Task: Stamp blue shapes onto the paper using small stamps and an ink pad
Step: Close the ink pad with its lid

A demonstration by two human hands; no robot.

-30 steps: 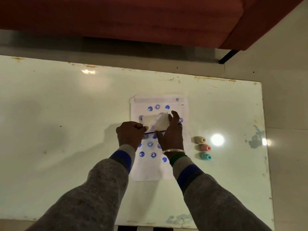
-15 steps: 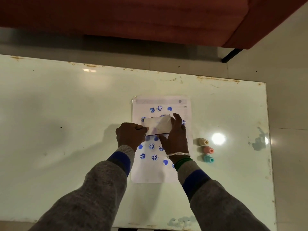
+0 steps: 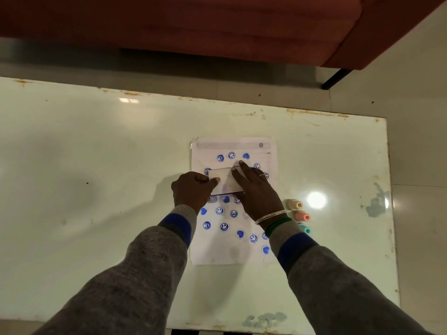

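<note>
Ink pad: lies flat on the upper half of the paper, across a band of blue prints, lid apparently down. Looks like a thin, stiff plastic case, light enough to skate over the sheet under a sideways push. Probably hinged along one long edge; cannot tell which.

Pinched at its left end by the left hand, fingers curled, thumb on the lid. Covered on its right part by the right hand, fingers straight and slightly spread, resting flat on the lid and gripping nothing.

Best taken by the short ends or the long edges, never by the inked face: wet, staining, soft enough to dent. Opens more safely with one end pinned down.

Paper: thin, limp, seemingly loose on the glossy table; likely to slide or lift with the case, so worth holding down.

Just beside the sheet's right edge, near the right wrist: three small stamps, close together; cannot tell whether upright or on their sides. Light, easy to knock; best picked up by the barrel, printing end clear of fingertips.
</note>
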